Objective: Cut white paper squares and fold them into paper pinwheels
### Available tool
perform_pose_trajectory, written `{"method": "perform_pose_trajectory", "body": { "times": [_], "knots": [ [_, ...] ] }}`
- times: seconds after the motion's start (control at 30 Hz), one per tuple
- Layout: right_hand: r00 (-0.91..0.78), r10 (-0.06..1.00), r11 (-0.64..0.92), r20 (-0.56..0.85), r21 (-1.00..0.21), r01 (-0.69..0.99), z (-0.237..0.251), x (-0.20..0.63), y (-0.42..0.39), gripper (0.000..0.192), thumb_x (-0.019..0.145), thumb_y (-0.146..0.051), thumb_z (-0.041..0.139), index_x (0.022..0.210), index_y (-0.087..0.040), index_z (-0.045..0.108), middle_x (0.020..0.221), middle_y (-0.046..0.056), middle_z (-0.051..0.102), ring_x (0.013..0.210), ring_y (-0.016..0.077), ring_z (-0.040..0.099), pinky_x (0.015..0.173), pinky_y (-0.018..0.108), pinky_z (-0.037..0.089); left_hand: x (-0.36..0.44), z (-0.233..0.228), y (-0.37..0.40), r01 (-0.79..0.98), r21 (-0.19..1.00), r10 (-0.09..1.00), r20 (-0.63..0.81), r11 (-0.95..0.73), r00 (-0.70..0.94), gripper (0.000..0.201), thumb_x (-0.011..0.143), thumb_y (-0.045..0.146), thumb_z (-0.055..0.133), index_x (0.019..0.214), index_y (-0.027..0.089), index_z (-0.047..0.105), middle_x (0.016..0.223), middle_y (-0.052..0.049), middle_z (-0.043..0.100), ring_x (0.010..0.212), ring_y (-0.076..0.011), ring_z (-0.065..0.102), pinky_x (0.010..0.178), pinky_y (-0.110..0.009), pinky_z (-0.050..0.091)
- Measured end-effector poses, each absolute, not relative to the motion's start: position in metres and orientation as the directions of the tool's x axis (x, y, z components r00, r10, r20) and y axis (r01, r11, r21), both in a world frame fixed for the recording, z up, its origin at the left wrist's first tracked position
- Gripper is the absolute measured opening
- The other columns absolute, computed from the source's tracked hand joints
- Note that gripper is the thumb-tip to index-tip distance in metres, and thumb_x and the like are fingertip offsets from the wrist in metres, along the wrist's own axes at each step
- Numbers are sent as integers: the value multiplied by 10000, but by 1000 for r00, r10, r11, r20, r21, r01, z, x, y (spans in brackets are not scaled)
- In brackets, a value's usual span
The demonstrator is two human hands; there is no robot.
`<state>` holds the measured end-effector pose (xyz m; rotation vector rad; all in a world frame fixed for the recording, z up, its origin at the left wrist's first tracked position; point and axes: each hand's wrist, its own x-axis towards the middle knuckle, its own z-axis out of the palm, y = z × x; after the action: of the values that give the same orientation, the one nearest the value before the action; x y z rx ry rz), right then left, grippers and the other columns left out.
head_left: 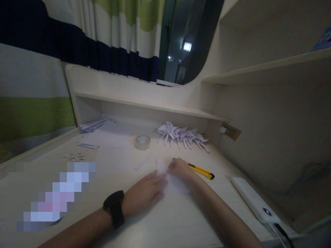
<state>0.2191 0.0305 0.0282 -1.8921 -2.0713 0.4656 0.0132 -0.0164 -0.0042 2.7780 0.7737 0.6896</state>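
Observation:
A sheet of white paper (161, 166), partly smeared by motion, lies on the desk under both hands. My left hand (144, 194), with a black watch on its wrist, rests flat with its fingers stretched to the paper's left edge. My right hand (180, 168) is closed, its fingers pinching the paper on the right side; the fingertips are blurred. Just beyond my left hand lies a thin white paper tube (144, 161). A yellow utility knife (200, 170) lies right beside my right hand.
Several white paper pinwheels (181, 135) stand in a row at the back. A roll of clear tape (142, 142) sits left of them, near paper sheets (111, 136) and small white pieces (74, 156). A white corded device (253, 199) lies at the right.

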Motion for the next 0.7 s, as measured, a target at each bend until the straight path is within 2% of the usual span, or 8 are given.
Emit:
{"method": "perform_pose_trajectory", "body": {
  "times": [0.07, 0.13, 0.2, 0.27, 0.33, 0.43, 0.6, 0.7],
  "knots": [
    [-81, 996, 55, -25, -537, 842, 27, 221, 29, 157, 697, -279, 666, 748, -132, 692, 685, 43, 673, 618, 146, 603, 547, 225, 400, 12, -1, -9, 490, 439, 657, 451, -753, 604, 472, 888, 345, 492, 1334, 196, 449, 1408, -105, 445, 1267, -259, 431, 1050, -418, 333],
    [-66, 996, 3, -56, -740, 673, 24, 221, 25, 177, 689, -298, 686, 723, -125, 666, 606, 17, 632, 513, 112, 539, 489, 216, 373, 11, 4, 0, 461, 648, 791, 429, -606, 437, 498, 858, 402, 530, 1297, 169, 496, 1321, -142, 533, 1164, -282, 529, 961, -419, 417],
    [-64, 994, -57, -92, -906, 418, 21, 219, 20, 214, 617, -302, 749, 687, -131, 640, 553, -9, 591, 463, 91, 484, 457, 212, 343, 11, 8, 7, 324, 852, 887, 293, -412, 356, 497, 810, 443, 582, 1201, 136, 577, 1151, -158, 644, 979, -284, 633, 804, -384, 498],
    [-96, 990, -73, -101, -963, 260, 19, 215, 15, 262, 539, -297, 800, 654, -139, 625, 542, -23, 577, 465, 84, 471, 451, 207, 325, 11, 10, 11, 177, 960, 922, 141, -216, 361, 468, 759, 471, 624, 1043, 100, 647, 906, -144, 708, 738, -254, 670, 596, -319, 502],
    [-144, 985, -58, -94, -970, 235, 20, 210, 9, 281, 516, -314, 815, 622, -139, 622, 534, -26, 573, 467, 78, 462, 448, 202, 308, 12, 12, 12, 94, 989, 928, 73, -115, 365, 417, 721, 489, 650, 827, 86, 671, 663, -92, 673, 529, -192, 608, 449, -252, 411],
    [-225, 967, -54, -117, -962, 267, 23, 204, -1, 304, 568, -385, 790, 585, -133, 621, 511, -23, 564, 449, 74, 439, 437, 206, 280, 11, 13, 12, 17, 994, 947, 100, -110, 305, 402, 706, 493, 665, 628, 101, 621, 530, -32, 577, 435, -125, 503, 410, -219, 324],
    [-241, 965, -37, -106, -960, 277, 26, 199, -10, 373, 612, -467, 757, 543, -126, 621, 479, -19, 540, 432, 75, 411, 433, 217, 257, 5, 13, 14, -77, 996, 960, 68, -49, 272, 401, 722, 496, 657, 626, 109, 617, 538, -22, 561, 443, -115, 485, 428, -222, 327],
    [-203, 977, -28, -63, -985, 168, 23, 194, -10, 352, 626, -466, 745, 600, -123, 670, 538, 1, 591, 472, 95, 460, 468, 225, 312, 1, 12, 17, -118, 993, 949, 42, -5, 313, 388, 734, 487, 656, 681, 102, 642, 599, -44, 599, 493, -132, 527, 464, -232, 364]
  ]
}}
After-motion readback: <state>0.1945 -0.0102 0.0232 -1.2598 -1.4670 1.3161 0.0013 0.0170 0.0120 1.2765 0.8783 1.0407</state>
